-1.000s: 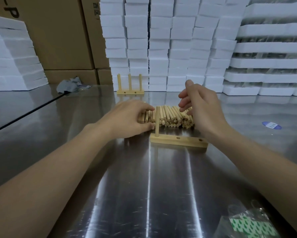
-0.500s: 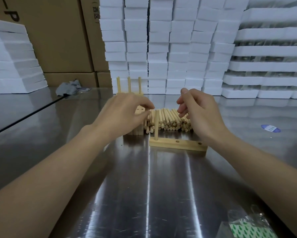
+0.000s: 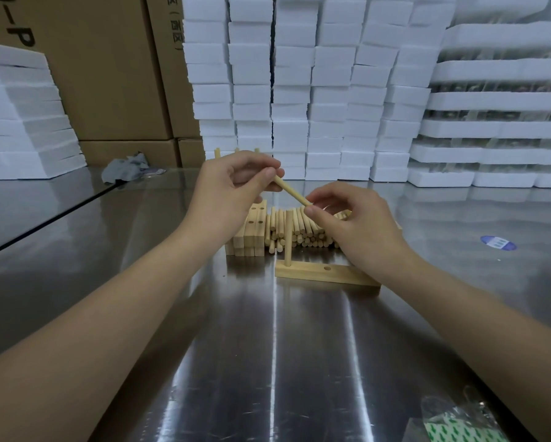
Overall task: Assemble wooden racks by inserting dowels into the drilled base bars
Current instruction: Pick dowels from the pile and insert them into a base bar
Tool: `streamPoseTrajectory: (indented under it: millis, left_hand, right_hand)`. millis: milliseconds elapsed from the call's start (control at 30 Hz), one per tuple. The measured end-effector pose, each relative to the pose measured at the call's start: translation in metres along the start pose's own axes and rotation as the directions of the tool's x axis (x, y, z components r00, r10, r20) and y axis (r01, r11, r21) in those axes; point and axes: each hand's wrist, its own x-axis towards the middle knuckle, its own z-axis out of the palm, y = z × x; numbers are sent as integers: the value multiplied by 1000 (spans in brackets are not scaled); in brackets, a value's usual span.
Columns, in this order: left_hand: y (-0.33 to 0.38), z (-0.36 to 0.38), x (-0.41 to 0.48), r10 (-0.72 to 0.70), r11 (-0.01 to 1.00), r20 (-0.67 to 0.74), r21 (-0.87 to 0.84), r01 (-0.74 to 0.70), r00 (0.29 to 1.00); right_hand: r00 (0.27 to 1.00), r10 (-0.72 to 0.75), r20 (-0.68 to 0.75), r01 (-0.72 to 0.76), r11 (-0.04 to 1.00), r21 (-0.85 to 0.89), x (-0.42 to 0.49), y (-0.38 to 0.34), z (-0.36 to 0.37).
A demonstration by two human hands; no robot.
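Steel worktable [image 3: 299, 362] w/ foam blocks [image 3: 299, 90] at far edge, your left hand [image 3: 226, 196] & right hand [image 3: 347, 224] both pinching one dowel [image 3: 291, 193] above table centre, base bar [image 3: 326, 274] below w/ one upright dowel [image 3: 288, 237], loose dowel pile [image 3: 302, 229] & spare bars [image 3: 251, 231] just behind.

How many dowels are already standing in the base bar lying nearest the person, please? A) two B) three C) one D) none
C: a single upright dowel stands in the left end hole of the base bar, the middle hole is empty, and both hands hold a loose dowel above the bar.
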Motion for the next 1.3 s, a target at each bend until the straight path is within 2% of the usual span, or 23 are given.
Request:
streamPoseTrajectory:
  millis: [300, 533, 667, 833, 967, 1033, 1167, 1233, 1300]
  left_hand:
    - [-3, 2, -2, -82, 995, -18, -55, 81, 996]
    - [-1, 4, -2, -60, 998, -25, -37, 59, 998]
    - [1, 6, -4, -55, 998, 8, -43, 55, 998]
    - [5, 13, -6, -67, 996, 108, -54, 73, 992]
    - [10, 11, -3, -145, 979, 197, -111, 169, 970]
    - [9, 4, -1, -170, 982, 288, -26, 185, 942]
    - [5, -10, 2, -207, 958, 455, 273, 85, 866]
    - [3, -12, 2, -221, 948, 518, 314, 56, 826]
    - [1, -12, 2, -219, 957, 564, 281, 64, 796]
  right_hand:
    - [998, -21, 62, 24, 999, -39, 0, 1, -2]
    - [991, -58, 123, 63, 997, -41, -3, 2, -2]
    - [988, -62, 143, 60, 998, 14, 0, 1, 0]
    - [988, -37, 149, 28, 998, 63, 2, 2, -4]
    - [981, -19, 191, -5, 993, 121, 3, 1, -7]
    - [979, -8, 202, -20, 990, 137, 3, 1, -7]
    - [982, 21, 189, -50, 987, 152, 3, 1, -7]
    - [985, 50, 168, -78, 983, 165, 4, 1, -7]
    - [986, 70, 152, -95, 982, 164, 5, 2, -7]
